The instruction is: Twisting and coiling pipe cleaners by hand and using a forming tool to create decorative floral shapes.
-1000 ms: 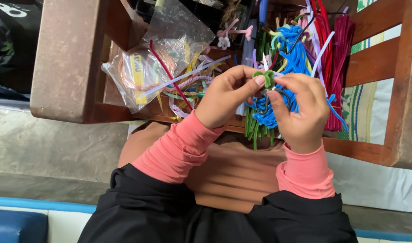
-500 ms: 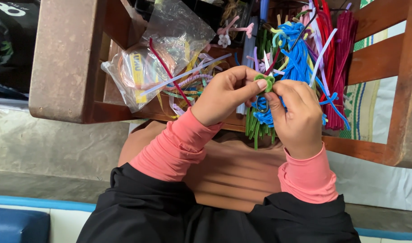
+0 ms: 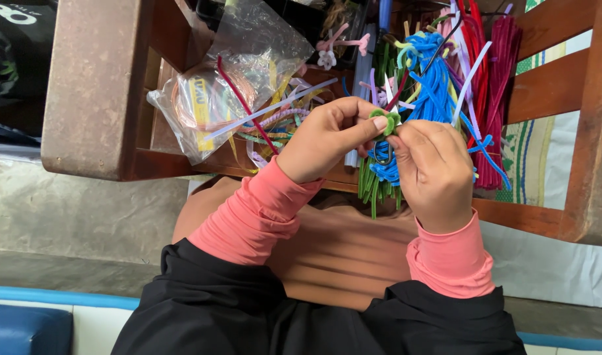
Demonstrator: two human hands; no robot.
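Wooden chair [image 3: 97,92], brown, serving as a work surface; a person sits low in front of it.

On the seat: a heap of pipe cleaners [image 3: 439,79], blue, red, maroon, green and lilac, mostly straight lengths. Beside it, to the left, a clear plastic bag [image 3: 229,92] with more coloured strands inside.

Left hand [image 3: 327,138] and right hand [image 3: 436,167] meet above the front seat edge, over the green and blue strands. Both pinch one small green coil [image 3: 384,121] of pipe cleaner, left thumb and forefinger on its left side, right fingertips on its right. Both hands are closed on it.

Judgement on handling: the coil is very light, fuzzy, so not slippery, and soft wire inside keeps whatever bend it gets. Easily squashed; best held at the rim with fingertips, lightly.
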